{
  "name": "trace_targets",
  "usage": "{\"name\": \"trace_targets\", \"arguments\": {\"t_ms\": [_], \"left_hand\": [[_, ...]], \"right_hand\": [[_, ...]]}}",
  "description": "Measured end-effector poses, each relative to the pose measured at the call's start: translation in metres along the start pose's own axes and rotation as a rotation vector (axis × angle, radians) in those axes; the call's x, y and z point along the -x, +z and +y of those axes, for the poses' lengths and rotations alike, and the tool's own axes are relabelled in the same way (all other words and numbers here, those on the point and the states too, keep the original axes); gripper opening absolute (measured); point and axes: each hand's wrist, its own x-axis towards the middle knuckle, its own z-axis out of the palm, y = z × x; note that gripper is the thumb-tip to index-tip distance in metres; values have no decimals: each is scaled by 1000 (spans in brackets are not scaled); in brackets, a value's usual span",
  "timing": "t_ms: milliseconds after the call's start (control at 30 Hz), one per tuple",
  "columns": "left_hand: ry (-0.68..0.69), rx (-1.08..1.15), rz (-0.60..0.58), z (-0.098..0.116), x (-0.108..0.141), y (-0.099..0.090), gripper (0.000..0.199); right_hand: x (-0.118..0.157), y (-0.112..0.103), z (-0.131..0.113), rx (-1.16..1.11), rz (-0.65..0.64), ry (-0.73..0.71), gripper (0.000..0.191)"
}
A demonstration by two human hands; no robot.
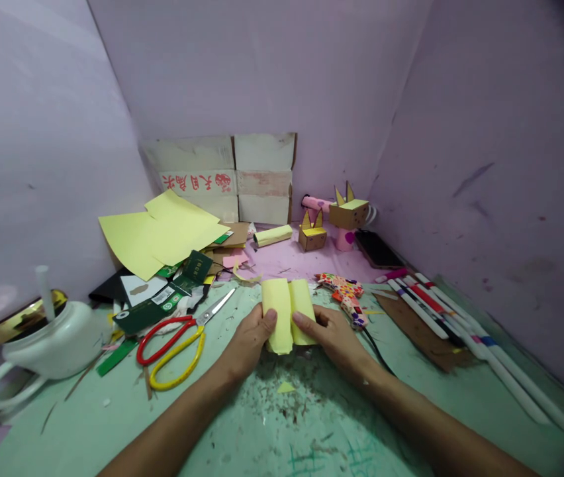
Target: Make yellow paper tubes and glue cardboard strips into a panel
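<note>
Both hands hold pale yellow paper (277,298) upright over the middle of the table. It has a lengthwise gap or fold, and I cannot tell whether it is one folded piece or two pieces side by side. My left hand (257,331) is closed on the left part, thumb on the front. My right hand (324,328) grips the narrower right part (304,298) the same way. The fingers behind the paper are hidden. Scissors (197,323) with one red and one yellow handle lie left of my left hand, blades apart. Beyond my right hand lies a flower-patterned glue gun (344,291) with a black cord.
Yellow sheets (163,232) and card scraps (147,308) lie at the left, near a white teapot-shaped cup (58,341). Behind stand a cardboard panel (265,159), a yellow roll (273,235) and small eared box heads (312,238). A phone (378,249) and several markers (418,308) lie right.
</note>
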Motion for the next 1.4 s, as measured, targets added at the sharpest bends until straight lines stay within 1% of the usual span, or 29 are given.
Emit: {"name": "trace_targets", "arguments": {"t_ms": [200, 367, 567, 667, 733, 800, 900, 1033, 1300, 1367, 1400], "left_hand": [[57, 16, -62, -2, 2, 0, 61], [115, -26, -43, -6, 2, -1, 53], [91, 132, -85, 0, 2, -1, 55], [132, 123, -92, 1, 1, -2, 55], [164, 88, -96, -1, 0, -4, 54], [213, 12, -76, -3, 0, -6, 51], [285, -153, -9, -8, 1, -8, 42], [292, -261, 41, -14, 2, -9, 36], [318, -303, 93, -9, 5, -7, 32], [300, -259, 106, -8, 3, -5, 34], [273, -189, 106, -8, 2, -4, 36]], "right_hand": [[4, -1, -2, -2, 11, -28, 37], [5, -3, 0, -73, 2, -39, 40], [3, -6, 3, -300, -130, -16, 47], [2, -7, 4, -468, -208, -18, 48], [1, -7, 4, -529, -217, -16, 48], [1, -7, 5, -501, -181, -15, 48], [0, -6, 7, -433, -123, -30, 45], [0, -5, 11, -396, -66, -46, 42], [2, -1, 11, -361, -16, -41, 41], [3, -1, 10, -346, -24, -45, 42], [3, -2, 9, -318, -42, -49, 44]]}}
